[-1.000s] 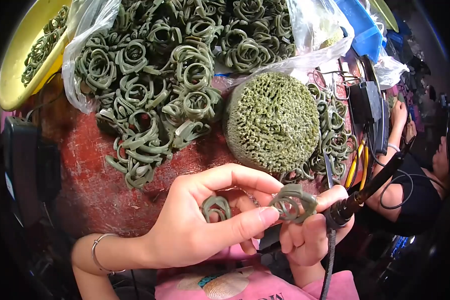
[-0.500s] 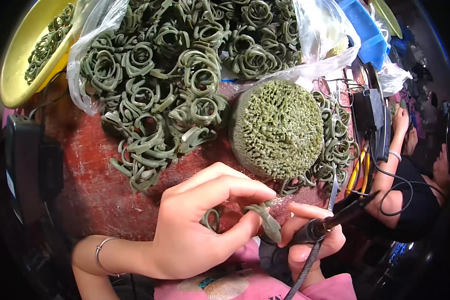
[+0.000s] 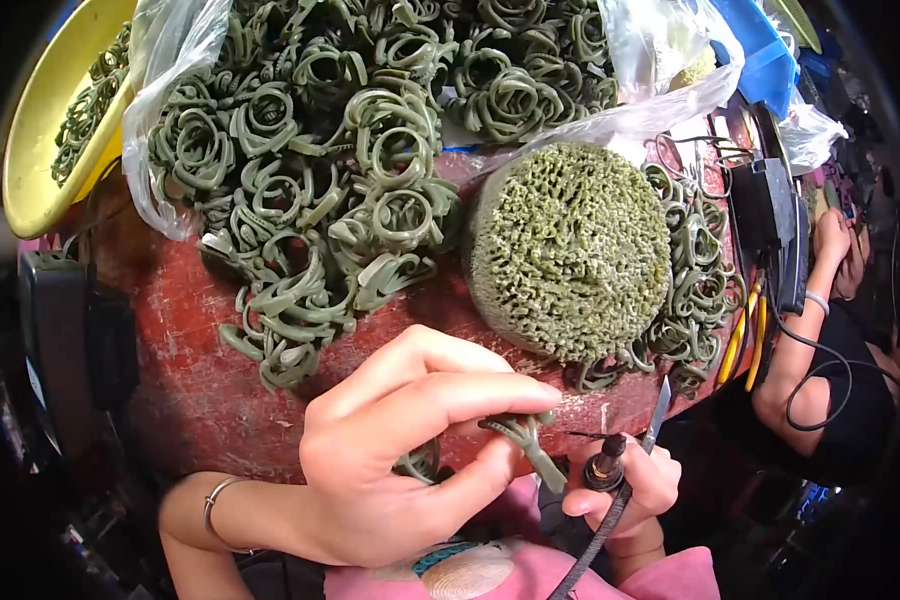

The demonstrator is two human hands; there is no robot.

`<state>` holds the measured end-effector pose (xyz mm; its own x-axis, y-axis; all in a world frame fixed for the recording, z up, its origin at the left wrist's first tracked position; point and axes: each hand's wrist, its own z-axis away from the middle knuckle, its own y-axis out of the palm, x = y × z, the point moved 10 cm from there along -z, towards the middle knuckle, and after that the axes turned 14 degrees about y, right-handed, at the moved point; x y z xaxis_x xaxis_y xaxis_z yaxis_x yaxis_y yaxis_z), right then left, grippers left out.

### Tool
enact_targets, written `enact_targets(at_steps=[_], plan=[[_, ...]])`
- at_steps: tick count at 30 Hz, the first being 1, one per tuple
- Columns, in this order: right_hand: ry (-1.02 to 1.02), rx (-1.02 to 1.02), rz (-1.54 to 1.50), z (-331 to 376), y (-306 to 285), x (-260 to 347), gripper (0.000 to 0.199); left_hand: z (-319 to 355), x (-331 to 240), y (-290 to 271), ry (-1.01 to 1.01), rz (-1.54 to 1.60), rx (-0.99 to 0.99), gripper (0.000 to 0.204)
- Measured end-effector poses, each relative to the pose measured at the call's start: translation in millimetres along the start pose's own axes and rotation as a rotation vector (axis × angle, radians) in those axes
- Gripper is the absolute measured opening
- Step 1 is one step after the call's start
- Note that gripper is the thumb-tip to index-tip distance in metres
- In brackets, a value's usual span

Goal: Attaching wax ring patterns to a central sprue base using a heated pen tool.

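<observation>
Your left hand (image 3: 395,450) pinches a green ring (image 3: 538,462), probably light, stiff and brittle, best held by its band; your right hand (image 3: 650,488) clasps a black corded tool (image 3: 602,472).

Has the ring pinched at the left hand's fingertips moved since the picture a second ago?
Yes. Judged against the green block on the table, the ring has shifted left and closer to the person.
</observation>
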<state>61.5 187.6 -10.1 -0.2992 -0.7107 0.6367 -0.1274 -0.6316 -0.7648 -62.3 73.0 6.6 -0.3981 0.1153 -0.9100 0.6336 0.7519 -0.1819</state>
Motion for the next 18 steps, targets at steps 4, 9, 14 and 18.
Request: enact_targets(at_steps=[4, 9, 14, 18], plan=[[0.006, -0.048, -0.113, 1.9, 0.1, -3.8, 0.041, 0.4, 0.7, -0.6, -0.011, 0.037, -0.011, 0.029], [0.031, -0.002, -0.065, -2.5, 0.3, 0.9, 0.040, 1.0, -0.4, -1.5, 0.029, 0.023, -0.009, 0.029], [-0.002, -0.017, -0.061, -2.7, 0.1, 2.3, 0.040, 0.4, 0.4, -1.1, 0.018, 0.029, -0.011, 0.029], [0.000, -0.003, -0.038, -2.1, 0.1, 2.7, 0.040, 0.1, 0.0, -1.5, -0.001, 0.031, -0.016, 0.029]])
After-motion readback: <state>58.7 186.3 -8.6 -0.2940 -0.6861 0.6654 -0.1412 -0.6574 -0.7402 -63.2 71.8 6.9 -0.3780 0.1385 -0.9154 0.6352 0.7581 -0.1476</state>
